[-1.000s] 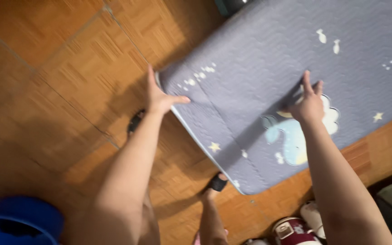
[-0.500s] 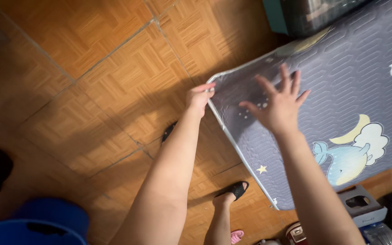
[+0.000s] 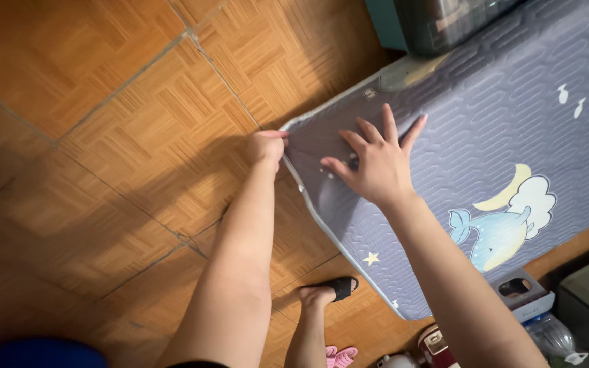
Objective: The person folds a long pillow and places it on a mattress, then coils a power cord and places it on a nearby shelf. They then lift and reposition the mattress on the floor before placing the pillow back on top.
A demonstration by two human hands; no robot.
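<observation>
Fabric at the near corner of the grey-blue quilted mat (image 3: 485,129) is now bunched inside the left hand (image 3: 266,146), whose grip is closed on the mat's pale piped edge; a second ago that hand was only laid open against the corner, and half a second ago it was just curling onto it. The right hand (image 3: 376,163) has come off the whale print (image 3: 495,232), crossed toward the corner, and now lies flat with fingers spread on the cloth just beside the left hand, its grip open and holding nothing. The mat lies spread on the wooden parquet floor (image 3: 124,136), its far edge tucked under a dark cabinet (image 3: 438,20). With one hand pinching and the other pressing, the corner looks pinned and pulled taut, which I judge to be a smoothing or straightening of that edge. A foot in a black sandal (image 3: 332,292) stands beside the mat's lower edge.
</observation>
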